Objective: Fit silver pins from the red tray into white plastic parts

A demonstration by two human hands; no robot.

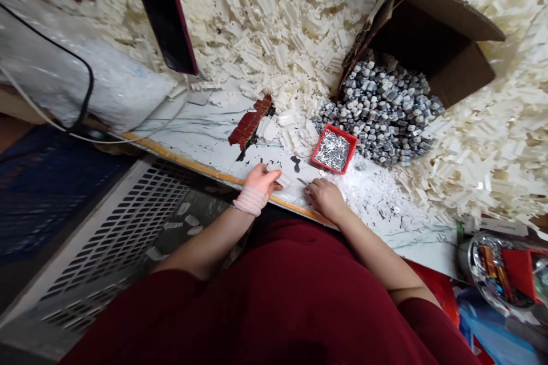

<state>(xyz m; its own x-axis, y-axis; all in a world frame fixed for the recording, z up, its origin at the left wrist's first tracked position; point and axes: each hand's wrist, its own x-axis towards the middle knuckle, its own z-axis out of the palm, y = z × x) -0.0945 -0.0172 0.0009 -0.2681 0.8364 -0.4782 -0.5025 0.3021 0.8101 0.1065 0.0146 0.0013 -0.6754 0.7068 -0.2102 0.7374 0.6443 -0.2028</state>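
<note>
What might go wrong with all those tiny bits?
The red tray of metal pins sits close to the right hand, so a bump might spill it. The grey pieces heaped at the open box might tumble into it. The white piece in the left hand might slip over the table edge.

The shirt [282,291] is maroon, the striped glove [252,199] seemingly pink and white.

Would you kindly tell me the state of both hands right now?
Left hand: closed on a white piece.
Right hand: fingers curled; whether holding anything, unclear.
</note>
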